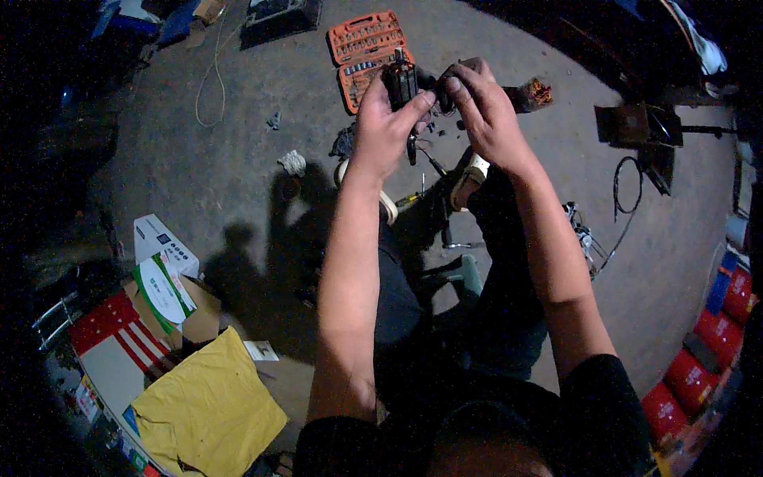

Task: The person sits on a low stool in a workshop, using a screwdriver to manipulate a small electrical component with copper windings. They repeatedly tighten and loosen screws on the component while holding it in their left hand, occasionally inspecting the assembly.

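Both my arms reach forward over the floor. My left hand point(388, 131) is closed around a motor armature point(404, 86), a dark, ribbed cylinder with a pale shaft end pointing up. Close beside it, my right hand point(486, 111) pinches a small dark rounded part point(445, 97); the fingers hide much of it, so its kind is unclear. Just beyond my hands lies an opened orange socket set point(366, 38). A dark cylinder with a copper-coloured end point(534, 95) rests on the floor right of my right hand.
Below my hands, a yellow-handled screwdriver point(409, 199) and small loose parts lie between my feet. A white rag-like bundle point(292, 163) is to the left. Cardboard boxes point(199, 314) and a yellow sack point(214, 405) stand lower left. Red containers point(690, 378) line the right edge.
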Demonstrator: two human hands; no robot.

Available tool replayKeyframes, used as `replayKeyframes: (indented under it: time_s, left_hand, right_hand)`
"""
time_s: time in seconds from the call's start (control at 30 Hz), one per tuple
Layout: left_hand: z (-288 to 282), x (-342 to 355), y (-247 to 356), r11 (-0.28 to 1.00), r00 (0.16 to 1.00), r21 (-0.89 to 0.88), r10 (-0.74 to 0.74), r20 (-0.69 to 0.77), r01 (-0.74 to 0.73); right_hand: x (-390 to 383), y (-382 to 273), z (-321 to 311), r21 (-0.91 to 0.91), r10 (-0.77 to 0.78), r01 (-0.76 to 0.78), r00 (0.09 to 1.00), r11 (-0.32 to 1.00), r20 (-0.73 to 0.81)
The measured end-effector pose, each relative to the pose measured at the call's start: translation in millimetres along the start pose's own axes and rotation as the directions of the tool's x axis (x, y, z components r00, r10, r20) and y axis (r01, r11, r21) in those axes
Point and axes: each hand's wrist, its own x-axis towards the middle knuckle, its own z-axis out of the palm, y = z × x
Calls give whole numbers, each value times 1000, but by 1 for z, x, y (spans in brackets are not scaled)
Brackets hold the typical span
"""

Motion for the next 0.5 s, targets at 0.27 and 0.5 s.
replayKeyframes:
  time_s: [0.27, 0.5]
  left_hand:
    - [0, -1, 4, 993, 991, 34, -118, 59, 116]
    - [-11, 1, -3, 924, 967, -286, -230, 108, 252]
  right_hand:
    - [1, 4, -4, -25, 43, -43, 999, 999, 28]
    - [3, 11, 4, -166, -82, 83, 997, 983, 10]
